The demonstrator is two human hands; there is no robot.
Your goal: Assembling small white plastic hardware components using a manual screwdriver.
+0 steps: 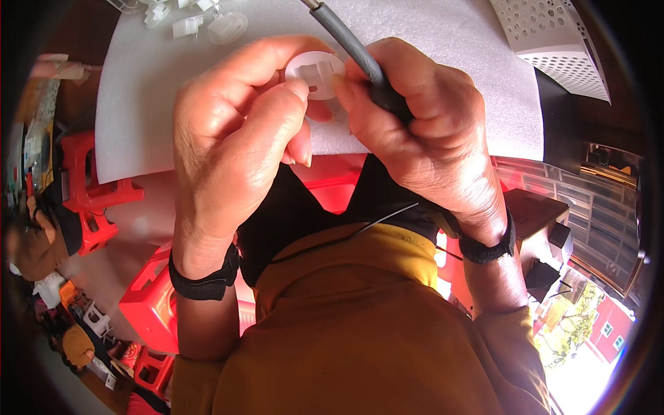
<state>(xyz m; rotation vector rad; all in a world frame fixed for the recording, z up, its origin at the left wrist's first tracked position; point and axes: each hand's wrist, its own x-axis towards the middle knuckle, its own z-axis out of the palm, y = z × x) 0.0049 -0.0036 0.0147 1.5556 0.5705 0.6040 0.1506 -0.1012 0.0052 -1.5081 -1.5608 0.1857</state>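
In front of me, above the white foam sheet (149,117), my left hand (232,117) pinches a small round white plastic piece (319,66) between thumb and fingers. The piece has a raised block and a small slot on its face. My right hand (429,117) is closed around a grey-and-black rod-shaped tool (346,40), whose bare metal end points up and away, past the picture's top edge. Fingertips of the right hand also touch the right rim of the round piece. The tool's exact kind cannot be made out.
Several loose white and clear plastic parts (225,28) lie at the far left of the sheet. A white perforated metal box (553,41) stands at far right. Red plastic stools (149,297) are on the left. Clear drawers (574,207) stand to the right. Another person (41,242) sits far left.
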